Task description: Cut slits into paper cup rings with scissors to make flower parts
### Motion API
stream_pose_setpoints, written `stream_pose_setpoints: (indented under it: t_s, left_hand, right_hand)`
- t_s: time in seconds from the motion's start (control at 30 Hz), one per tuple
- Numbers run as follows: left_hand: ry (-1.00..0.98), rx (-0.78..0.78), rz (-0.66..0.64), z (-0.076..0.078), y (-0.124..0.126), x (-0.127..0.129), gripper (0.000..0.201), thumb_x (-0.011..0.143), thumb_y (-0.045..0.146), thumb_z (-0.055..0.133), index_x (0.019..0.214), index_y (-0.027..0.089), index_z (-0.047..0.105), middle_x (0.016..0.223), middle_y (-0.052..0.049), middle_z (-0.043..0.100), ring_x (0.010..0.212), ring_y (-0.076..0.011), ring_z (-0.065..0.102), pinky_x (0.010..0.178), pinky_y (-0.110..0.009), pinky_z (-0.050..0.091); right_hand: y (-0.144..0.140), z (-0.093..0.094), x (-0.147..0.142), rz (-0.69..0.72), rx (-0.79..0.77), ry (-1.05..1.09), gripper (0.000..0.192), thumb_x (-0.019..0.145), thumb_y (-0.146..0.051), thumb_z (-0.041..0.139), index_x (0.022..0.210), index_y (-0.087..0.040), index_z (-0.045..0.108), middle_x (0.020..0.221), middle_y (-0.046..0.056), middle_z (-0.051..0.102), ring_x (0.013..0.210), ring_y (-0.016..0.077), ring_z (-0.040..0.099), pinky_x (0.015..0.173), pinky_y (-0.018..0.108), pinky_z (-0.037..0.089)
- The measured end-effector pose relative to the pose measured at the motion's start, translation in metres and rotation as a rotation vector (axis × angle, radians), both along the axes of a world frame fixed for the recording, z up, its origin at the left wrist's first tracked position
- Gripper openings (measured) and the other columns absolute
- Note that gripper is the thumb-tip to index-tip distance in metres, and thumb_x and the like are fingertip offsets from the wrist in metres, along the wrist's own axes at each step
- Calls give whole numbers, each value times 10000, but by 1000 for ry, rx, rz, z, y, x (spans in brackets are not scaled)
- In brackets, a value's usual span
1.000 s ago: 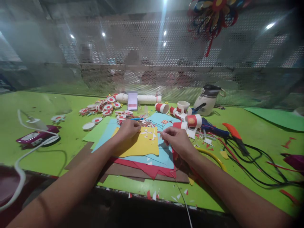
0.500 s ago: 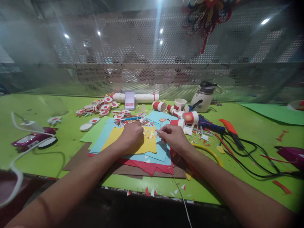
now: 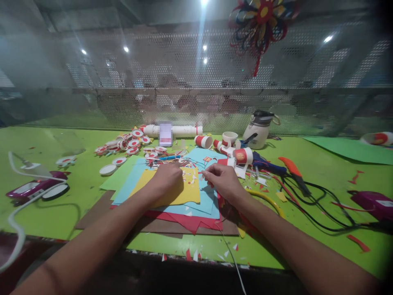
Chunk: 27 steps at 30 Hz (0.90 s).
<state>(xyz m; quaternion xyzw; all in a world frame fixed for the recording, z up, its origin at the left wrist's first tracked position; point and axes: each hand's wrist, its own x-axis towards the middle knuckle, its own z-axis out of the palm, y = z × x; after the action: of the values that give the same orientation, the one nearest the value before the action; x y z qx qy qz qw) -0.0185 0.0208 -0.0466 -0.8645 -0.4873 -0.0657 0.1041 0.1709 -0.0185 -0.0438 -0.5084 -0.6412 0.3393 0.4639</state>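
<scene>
My left hand (image 3: 167,177) rests knuckles-up on a yellow paper sheet (image 3: 187,192), fingers curled over small paper scraps; I cannot see anything held in it. My right hand (image 3: 222,180) lies just to the right on the blue sheet (image 3: 208,200), thumb and fingers pinched at a small red and white paper piece (image 3: 203,173). The sheets are stacked: yellow on blue, over red (image 3: 196,221) and brown (image 3: 98,209) paper, with a green sheet (image 3: 118,176) at the left.
Red and white paper cups (image 3: 244,155) and cut discs (image 3: 132,143) lie behind the stack, with a white tube (image 3: 184,131) and a white jug (image 3: 259,129). A glue gun (image 3: 294,170) with black cords lies right. A purple device (image 3: 30,189) sits left. A mesh screen stands behind.
Both hands stayed on the paper stack and drew slightly closer together. The view tilted a little downward and left.
</scene>
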Motion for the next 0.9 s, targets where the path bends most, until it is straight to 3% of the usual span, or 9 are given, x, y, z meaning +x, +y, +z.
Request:
stream_pose_setpoints:
  t_s: [0.3, 0.53, 0.67, 0.9]
  left_hand:
    - [49, 31, 12, 2, -5, 5, 223, 709, 208, 467, 617, 101, 639, 677, -176, 610, 616, -235, 560, 562, -318, 339]
    - [-39, 58, -16, 10, -13, 1, 223, 748, 186, 429, 780, 105, 634, 824, -168, 636, 711, -220, 573, 605, -301, 357]
    - [-204, -92, -67, 22, -7, -9, 177, 723, 161, 455, 772, 148, 624, 734, -93, 644, 635, -174, 545, 555, -266, 337]
    - [-727, -699, -212, 30, -7, -7, 185, 722, 277, 555, 793, 148, 666, 581, -5, 586, 555, -123, 535, 542, -236, 395]
  right_hand:
    - [0, 0, 1, -2, 5, 0, 182, 839, -194, 595, 670, -128, 576, 536, -80, 528, 446, 64, 496, 463, 199, 417]
    - [1, 2, 3, -4, -20, 8, 170, 853, -198, 583, 699, -125, 582, 572, -69, 549, 472, 67, 518, 479, 204, 441]
    - [1, 3, 3, 14, -89, 21, 191, 870, -200, 563, 696, -122, 572, 587, -63, 563, 461, 58, 526, 441, 184, 443]
    - [-3, 9, 0, 79, -108, 94, 171, 801, -164, 553, 630, -161, 544, 548, -29, 607, 419, 81, 549, 409, 209, 460]
